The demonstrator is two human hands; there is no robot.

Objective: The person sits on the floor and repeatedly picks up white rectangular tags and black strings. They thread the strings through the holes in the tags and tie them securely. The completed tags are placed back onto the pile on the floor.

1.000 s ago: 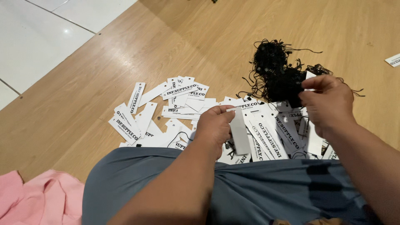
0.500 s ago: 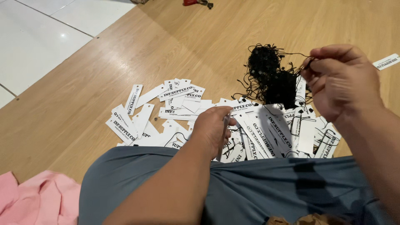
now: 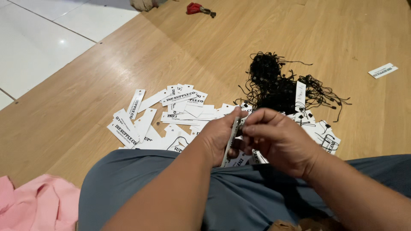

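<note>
Left hand (image 3: 222, 137) clamped on white paper tag (image 3: 231, 143), held edge-up; right hand (image 3: 278, 139) pinched at its top, beside black string pile (image 3: 274, 85).

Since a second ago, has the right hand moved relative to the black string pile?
Yes. The right hand has come off the black string pile and drawn back toward the body, meeting the left hand at a white tag held edge-on between them.

Tags (image 3: 180, 99): matt white card, smooth. Cords (image 3: 278, 85): black string w/ small plastic ends. Floor (image 3: 128, 55): matt wood-look boards; far left tiles (image 3: 38, 42) glossy. Near left cloth (image 3: 38, 205) pink, soft. Trousers (image 3: 239, 201): grey cloth.
</note>
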